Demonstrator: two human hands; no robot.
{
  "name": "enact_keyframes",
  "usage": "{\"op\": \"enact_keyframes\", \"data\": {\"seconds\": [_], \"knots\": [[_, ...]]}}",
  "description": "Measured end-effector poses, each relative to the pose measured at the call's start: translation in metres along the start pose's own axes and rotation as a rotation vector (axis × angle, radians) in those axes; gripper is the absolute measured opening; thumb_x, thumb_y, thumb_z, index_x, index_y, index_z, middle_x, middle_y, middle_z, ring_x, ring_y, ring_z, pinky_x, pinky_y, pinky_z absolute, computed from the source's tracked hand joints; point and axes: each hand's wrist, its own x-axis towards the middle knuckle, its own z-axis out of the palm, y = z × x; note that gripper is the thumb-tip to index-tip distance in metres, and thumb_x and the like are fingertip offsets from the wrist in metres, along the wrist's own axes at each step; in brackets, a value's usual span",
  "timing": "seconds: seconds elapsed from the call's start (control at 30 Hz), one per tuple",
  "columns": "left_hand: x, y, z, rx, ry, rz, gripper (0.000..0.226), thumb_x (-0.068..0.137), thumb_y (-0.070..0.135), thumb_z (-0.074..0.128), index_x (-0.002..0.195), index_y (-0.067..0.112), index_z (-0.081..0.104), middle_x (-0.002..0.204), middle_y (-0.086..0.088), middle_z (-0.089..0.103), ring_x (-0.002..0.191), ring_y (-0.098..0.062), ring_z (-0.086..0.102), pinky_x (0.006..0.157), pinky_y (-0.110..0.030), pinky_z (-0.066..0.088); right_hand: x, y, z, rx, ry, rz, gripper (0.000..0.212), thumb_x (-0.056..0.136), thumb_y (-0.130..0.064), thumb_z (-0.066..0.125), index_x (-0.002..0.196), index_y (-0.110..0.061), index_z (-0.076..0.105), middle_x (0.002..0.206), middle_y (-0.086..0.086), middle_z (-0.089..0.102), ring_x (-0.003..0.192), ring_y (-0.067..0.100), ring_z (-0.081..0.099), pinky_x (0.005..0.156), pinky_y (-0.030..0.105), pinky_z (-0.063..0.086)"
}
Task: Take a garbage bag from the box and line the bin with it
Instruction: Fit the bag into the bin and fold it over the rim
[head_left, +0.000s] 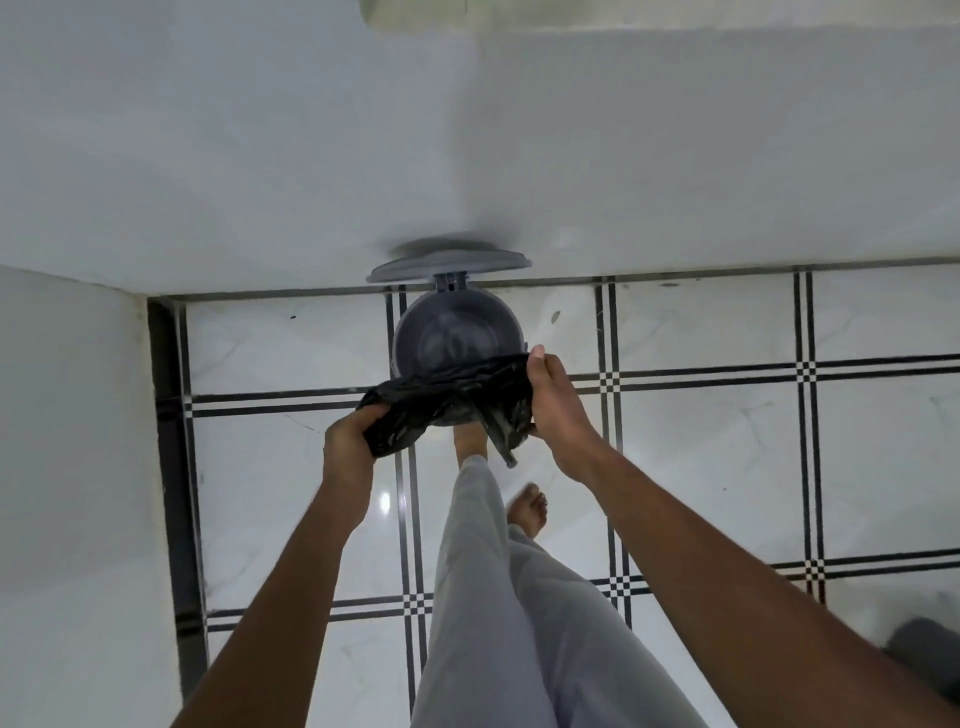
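Stretching a black garbage bag (447, 408) between both hands, a person stands over a small grey bin (457, 338) on a white tiled floor (701, 457) crossed by dark lines. The left hand (350, 434) is closed around the bag's lower left corner, fingers curled over the crumpled plastic. The right hand (553, 402) pinches the opposite edge, thumb on top, just beside the bin's right rim. Between the two grips the bag hangs crumpled and partly gathered, its upper edge lying across the near side of the bin's mouth, with a loose tail drooping below the right hand's hold. Beyond the grips, the bin's round lid (449, 260) stands open, tipped back against the white wall (467, 130); the inside of the bin shows bare grey. Below the bag, a foot (470, 441) reaches toward the bin's base, and a second foot (530, 512) rests on the tiles nearer the person, whose legs are in light grey trousers (498, 597).
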Motion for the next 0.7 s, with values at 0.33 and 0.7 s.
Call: {"op": "enact_keyframes", "data": {"seconds": [0.33, 0.7], "knots": [[0.13, -0.03, 0.026, 0.302, -0.025, 0.178, 0.016, 0.096, -0.003, 0.055, 0.081, -0.004, 0.063, 0.077, -0.01, 0.052, 0.069, -0.015, 0.051, 0.064, -0.017, 0.045, 0.13, 0.052, 0.039, 0.079, -0.007, 0.003, 0.057, 0.114, -0.066, 0.032, 0.152, -0.027, 0.049, 0.146, 0.007, 0.065, 0.135, 0.029, 0.065, 0.117, 0.059, 0.054], [0.292, -0.075, 0.039, 0.638, -0.014, 0.095, 0.041, 0.098, 0.044, 0.064, 0.127, 0.016, 0.069, 0.112, -0.008, 0.078, 0.094, -0.035, 0.081, 0.088, -0.053, 0.066, 0.267, 0.094, 0.047, -0.265, 0.092, -0.174, 0.043, 0.12, -0.046, 0.036, 0.143, -0.018, 0.059, 0.099, -0.021, 0.055, 0.094, 0.007, 0.059, 0.092, 0.023, 0.043]]}}
